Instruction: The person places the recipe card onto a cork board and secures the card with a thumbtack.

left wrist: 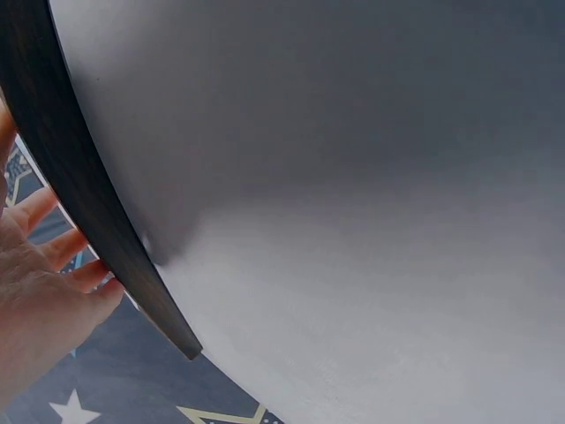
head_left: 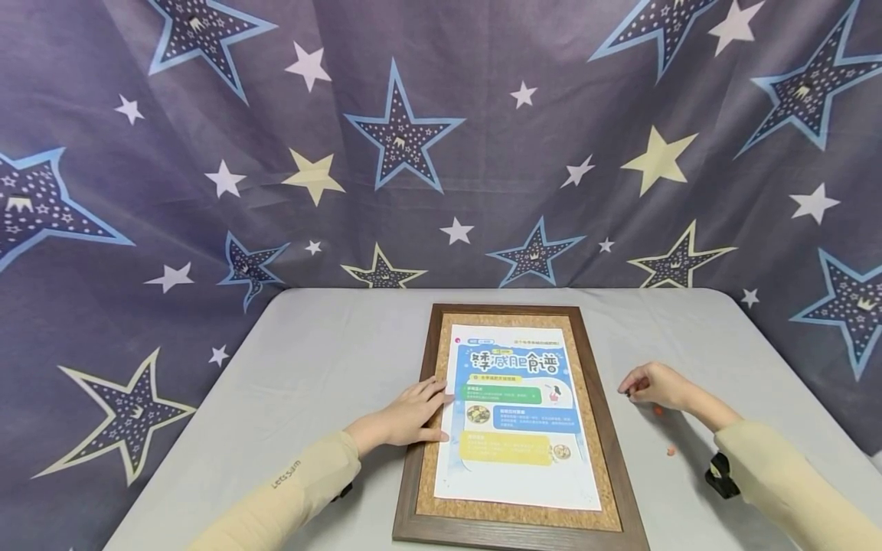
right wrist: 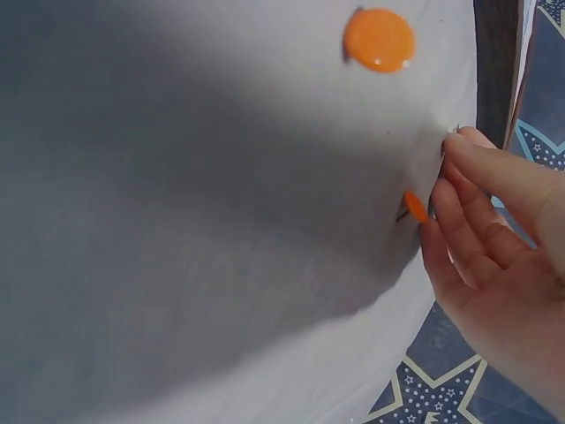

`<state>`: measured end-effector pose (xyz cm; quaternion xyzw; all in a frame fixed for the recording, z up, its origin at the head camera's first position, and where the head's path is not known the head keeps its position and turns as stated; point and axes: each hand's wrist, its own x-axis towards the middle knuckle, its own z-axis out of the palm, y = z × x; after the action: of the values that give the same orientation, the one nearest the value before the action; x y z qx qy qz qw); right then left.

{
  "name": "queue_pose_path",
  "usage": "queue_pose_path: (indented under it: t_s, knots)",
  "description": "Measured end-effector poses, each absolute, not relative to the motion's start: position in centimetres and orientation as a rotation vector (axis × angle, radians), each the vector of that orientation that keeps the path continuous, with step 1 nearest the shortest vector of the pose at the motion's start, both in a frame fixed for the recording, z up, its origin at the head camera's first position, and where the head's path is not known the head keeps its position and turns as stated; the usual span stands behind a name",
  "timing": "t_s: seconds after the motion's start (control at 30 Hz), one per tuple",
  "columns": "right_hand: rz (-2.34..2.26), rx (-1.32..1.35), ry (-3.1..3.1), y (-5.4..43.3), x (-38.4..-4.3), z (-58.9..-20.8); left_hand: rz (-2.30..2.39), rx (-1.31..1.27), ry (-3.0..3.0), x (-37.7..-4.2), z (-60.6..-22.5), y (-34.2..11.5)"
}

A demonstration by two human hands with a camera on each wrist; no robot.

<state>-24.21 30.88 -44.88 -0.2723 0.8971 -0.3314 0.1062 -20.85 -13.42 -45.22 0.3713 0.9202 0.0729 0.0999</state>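
A wood-framed cork board (head_left: 520, 519) lies on the table with a printed poster sheet (head_left: 517, 482) on it. One pink thumbtack (head_left: 458, 340) sits in the sheet's upper left corner. My left hand (head_left: 413, 413) rests across the board's left frame edge, fingers spread and fingertips on the sheet's border. Right of the board, my right hand (head_left: 654, 385) pinches a small dark thumbtack (head_left: 627, 393) between thumb and fingertips, mostly hidden by them. Two orange thumbtacks lie by that hand: one on its side (right wrist: 415, 206) near the fingers, another (right wrist: 380, 41) flat, head up.
A grey cloth covers the table (head_left: 331, 344). Behind it hangs a purple-grey curtain (head_left: 441, 214) patterned with stars. Black wrist straps (head_left: 721, 476) show below the sleeves.
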Motion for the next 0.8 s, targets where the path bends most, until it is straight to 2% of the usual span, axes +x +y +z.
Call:
queue_pose_path:
  t_s: [0.8]
  knots:
    - [-0.932, -0.765, 2.753, 30.76, -23.94, -45.10, 0.247, 1.100, 2.717, -20.73, -45.24, -13.31]
